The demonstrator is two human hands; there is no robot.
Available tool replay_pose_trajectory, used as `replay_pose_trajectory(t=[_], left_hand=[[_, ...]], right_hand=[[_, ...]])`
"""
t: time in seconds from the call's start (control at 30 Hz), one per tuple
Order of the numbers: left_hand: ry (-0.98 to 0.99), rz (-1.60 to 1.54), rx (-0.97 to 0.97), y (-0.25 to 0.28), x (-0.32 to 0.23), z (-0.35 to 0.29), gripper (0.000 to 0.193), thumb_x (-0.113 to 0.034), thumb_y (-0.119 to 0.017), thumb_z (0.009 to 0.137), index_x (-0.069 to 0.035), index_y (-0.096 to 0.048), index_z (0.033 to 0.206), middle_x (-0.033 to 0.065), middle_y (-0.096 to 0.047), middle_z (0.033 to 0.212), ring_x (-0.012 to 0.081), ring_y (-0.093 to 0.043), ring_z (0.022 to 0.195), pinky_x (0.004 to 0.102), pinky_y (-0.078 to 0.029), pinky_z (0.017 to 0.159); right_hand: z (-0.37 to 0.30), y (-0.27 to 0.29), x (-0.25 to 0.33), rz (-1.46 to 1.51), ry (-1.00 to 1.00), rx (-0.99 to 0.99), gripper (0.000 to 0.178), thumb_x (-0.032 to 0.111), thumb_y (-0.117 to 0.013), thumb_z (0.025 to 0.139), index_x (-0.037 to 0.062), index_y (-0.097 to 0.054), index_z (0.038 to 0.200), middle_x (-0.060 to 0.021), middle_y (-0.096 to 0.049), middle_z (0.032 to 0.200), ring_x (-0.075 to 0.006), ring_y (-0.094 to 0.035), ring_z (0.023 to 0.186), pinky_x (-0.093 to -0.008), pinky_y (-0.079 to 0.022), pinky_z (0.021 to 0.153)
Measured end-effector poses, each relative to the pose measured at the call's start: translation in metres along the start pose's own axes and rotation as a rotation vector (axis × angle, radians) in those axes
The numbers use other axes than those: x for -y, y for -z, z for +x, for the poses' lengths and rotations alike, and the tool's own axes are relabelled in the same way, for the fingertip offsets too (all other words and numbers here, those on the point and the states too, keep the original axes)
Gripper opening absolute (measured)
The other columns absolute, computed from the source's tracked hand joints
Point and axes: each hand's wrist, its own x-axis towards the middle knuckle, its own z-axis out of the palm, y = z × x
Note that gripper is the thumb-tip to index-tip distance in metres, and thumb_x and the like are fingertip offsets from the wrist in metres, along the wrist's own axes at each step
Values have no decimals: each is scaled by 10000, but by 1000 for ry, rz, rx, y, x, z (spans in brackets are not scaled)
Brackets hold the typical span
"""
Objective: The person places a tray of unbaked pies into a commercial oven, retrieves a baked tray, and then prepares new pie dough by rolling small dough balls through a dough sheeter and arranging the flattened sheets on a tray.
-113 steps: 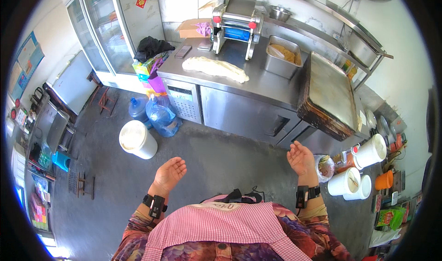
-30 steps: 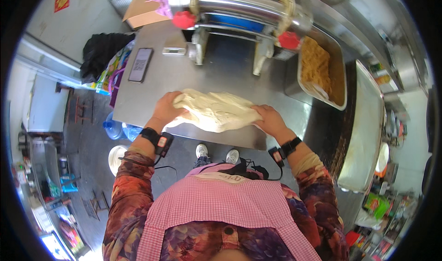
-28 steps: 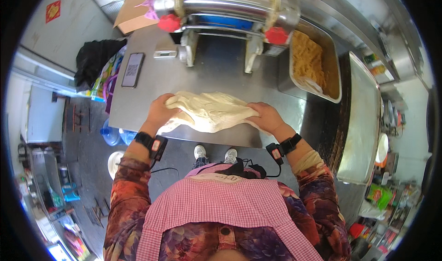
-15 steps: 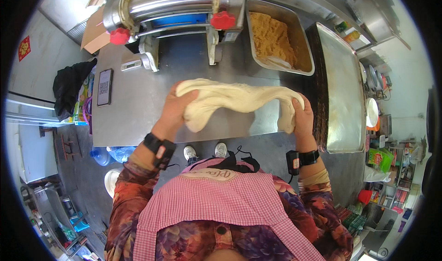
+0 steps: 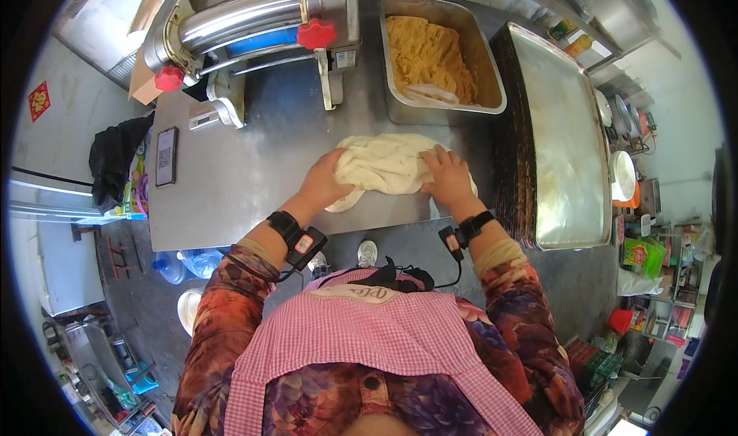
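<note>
Steel counter (image 5: pixel 254 194) bore pale dough (image 5: pixel 384 165); left hand (image 5: pixel 319 182) and right hand (image 5: pixel 452 179) cupped its ends, fingers (image 5: pixel 440 159) loosely spread, probably keeping it gathered.

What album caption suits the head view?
Left hand and right hand on pale dough at a steel counter, roller machine beyond.

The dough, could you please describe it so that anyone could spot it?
On the steel worktop, look to the near side. Between the left hand and right hand is the dough, creamy-white and folded, unlike the brown mass in the metal pan.
</note>
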Motion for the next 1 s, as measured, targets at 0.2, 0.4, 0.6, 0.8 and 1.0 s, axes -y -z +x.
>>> replay_pose_trajectory(t=[0.2,0.4,0.6,0.8,1.0], left_hand=[[53,-736,-8,-16,-18,-5,667,-126,-707,686,-25,-458,1296,221,-571,1177,344,-585,1052,369,-458,939],[-186,143,130,-35,-22,-32,738,-132,-679,726,-52,-364,1388,214,-477,1302,332,-478,1194,403,-375,1029],[-41,-110,-2,3,-9,-86,695,-132,-636,782,-54,-340,1406,185,-494,1298,306,-461,1211,388,-344,1054],[346,-244,-381,26,18,-219,483,-141,-611,844,-15,-481,1291,114,-607,1153,189,-591,1023,315,-469,916],[659,-394,-817,-9,39,-403,445,-114,-579,815,5,-522,1240,111,-639,1067,180,-614,982,300,-484,889]], right_hand=[[8,-7,-35,409,-164,-262,336,199,-738,685,79,-618,974,-151,-594,1013,-344,-539,1011,-411,-471,827],[2,-6,-51,169,-320,-219,322,160,-693,707,69,-627,1009,-162,-608,996,-356,-558,980,-425,-474,812],[22,17,-44,1536,-426,-239,280,242,-589,880,30,-605,1062,-125,-626,1057,-289,-592,972,-413,-475,861],[62,7,-88,2401,-482,-49,243,225,-535,923,-6,-600,963,-148,-649,978,-288,-612,947,-409,-504,892],[61,-22,-127,2313,-323,-52,253,198,-491,953,-33,-589,918,-154,-652,852,-269,-633,832,-360,-532,833]])
